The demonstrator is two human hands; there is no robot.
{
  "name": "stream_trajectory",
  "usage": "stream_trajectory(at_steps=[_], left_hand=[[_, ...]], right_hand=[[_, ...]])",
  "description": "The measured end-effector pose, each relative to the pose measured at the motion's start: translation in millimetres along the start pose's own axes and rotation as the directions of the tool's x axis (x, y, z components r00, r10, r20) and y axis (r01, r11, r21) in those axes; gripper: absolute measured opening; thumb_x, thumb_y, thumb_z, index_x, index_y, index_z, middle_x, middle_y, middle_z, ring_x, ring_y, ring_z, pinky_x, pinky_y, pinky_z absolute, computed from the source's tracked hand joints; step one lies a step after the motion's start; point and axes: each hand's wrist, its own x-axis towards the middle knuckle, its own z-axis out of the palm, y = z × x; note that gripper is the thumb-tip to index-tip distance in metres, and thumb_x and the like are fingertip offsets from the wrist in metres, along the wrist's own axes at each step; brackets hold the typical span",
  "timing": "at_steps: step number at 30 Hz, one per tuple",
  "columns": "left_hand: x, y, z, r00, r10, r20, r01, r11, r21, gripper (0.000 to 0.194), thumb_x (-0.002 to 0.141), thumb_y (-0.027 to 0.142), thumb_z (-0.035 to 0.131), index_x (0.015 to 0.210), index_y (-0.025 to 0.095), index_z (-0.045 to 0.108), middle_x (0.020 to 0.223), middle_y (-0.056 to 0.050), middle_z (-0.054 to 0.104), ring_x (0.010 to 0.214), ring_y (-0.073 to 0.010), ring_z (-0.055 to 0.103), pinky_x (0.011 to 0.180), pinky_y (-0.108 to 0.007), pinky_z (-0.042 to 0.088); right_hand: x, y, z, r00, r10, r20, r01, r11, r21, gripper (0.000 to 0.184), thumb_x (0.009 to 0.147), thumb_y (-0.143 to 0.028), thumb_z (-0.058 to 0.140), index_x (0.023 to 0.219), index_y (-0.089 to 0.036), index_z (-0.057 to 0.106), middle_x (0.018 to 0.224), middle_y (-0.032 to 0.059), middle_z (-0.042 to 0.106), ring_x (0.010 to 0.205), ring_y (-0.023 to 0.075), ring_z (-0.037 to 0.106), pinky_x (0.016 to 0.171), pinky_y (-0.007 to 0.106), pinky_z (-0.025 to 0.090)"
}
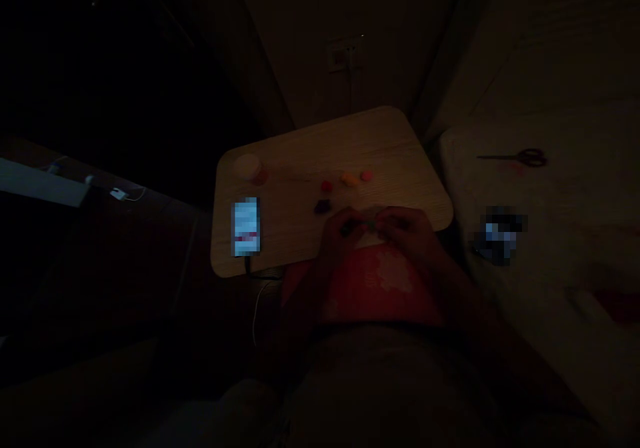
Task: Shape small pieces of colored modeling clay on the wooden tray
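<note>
In dim light, my left hand (pixel 345 227) and my right hand (pixel 406 227) meet over the near edge of a small wooden table (pixel 290 161). Their fingertips pinch a small greenish lump (pixel 371 224) between them, perhaps modelling clay; its shape is hard to make out. Just beyond my hands lie a red lump (pixel 327 186), a yellow-orange lump (pixel 349 179) and a pink lump (pixel 367 176). Closer to my left hand is a dark purple lump (pixel 323 206).
On the table's left side are a pale round tub (pixel 247 167) and a lit phone (pixel 246 227) with a cable. Scissors (pixel 515 158) and a blurred dark object (pixel 500 236) lie on a pale surface at right. Behind the table is a wall socket (pixel 344 55).
</note>
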Motion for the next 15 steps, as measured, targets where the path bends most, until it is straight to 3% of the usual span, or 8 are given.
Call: stream_trajectory(at_steps=[5,15], left_hand=[[0.3,0.3,-0.5,0.999,0.038,0.003,-0.038,0.999,0.022,0.017,0.084,0.033,0.074,0.079,0.019,0.068,0.077,0.000,0.061,0.072,-0.0141,0.054,0.067,-0.028,0.040],[0.5,3.4,0.7,1.000,0.011,0.027,-0.012,0.998,0.054,0.019,0.081,0.035,0.073,0.078,0.019,0.063,0.076,0.000,0.060,0.072,-0.0140,0.052,0.066,-0.027,0.040]], right_hand=[[-0.8,-1.4,0.3,0.997,0.057,0.048,-0.061,0.995,0.082,0.036,0.075,-0.052,0.083,0.085,-0.019,0.074,0.065,0.0018,0.068,0.056,0.0142,0.059,0.051,0.026,0.046],[-1.0,-1.1,2.6,1.000,-0.007,0.017,0.008,0.998,-0.067,0.025,0.078,-0.042,0.079,0.083,-0.018,0.073,0.068,0.0014,0.066,0.059,0.0136,0.055,0.053,0.026,0.042]])
